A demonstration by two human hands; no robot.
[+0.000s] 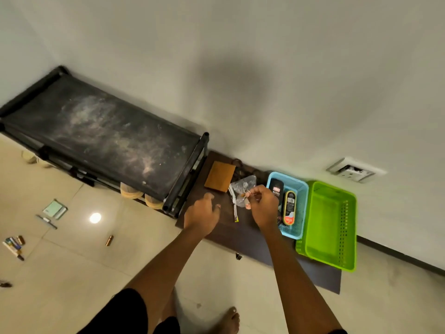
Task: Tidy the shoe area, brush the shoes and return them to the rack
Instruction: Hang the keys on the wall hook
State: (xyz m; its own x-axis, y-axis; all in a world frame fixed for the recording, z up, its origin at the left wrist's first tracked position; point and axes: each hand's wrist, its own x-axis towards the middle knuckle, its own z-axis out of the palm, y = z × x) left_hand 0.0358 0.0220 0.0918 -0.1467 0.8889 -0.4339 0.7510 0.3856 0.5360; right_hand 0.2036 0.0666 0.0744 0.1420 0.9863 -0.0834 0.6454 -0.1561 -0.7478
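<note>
We judge the tiny scrap [244,194] featherlight, fit for fingertips: our right hand [263,204] pinches it; left hand [202,214], at its nine o'clock, fingers released.

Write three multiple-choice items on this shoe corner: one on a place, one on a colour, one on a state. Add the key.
1. Where does the green basket stand?
A. Beside the blue basket, on its side away from the rack
B. On top of the rack
C. Among the batteries on the tiles

2. What colour is the basket that holds the polish containers?
A. Green
B. Red
C. Blue

3. What is the right hand doing?
A. Lying flat on the rack
B. Pinching a small item above the mat
C. Gripping a shoe brush

Key:
1 A, the green basket sits against the blue one, farther from the rack.
2 C, both containers lie in the blue basket.
3 B, its fingertips close on the item over the dark mat.
</note>
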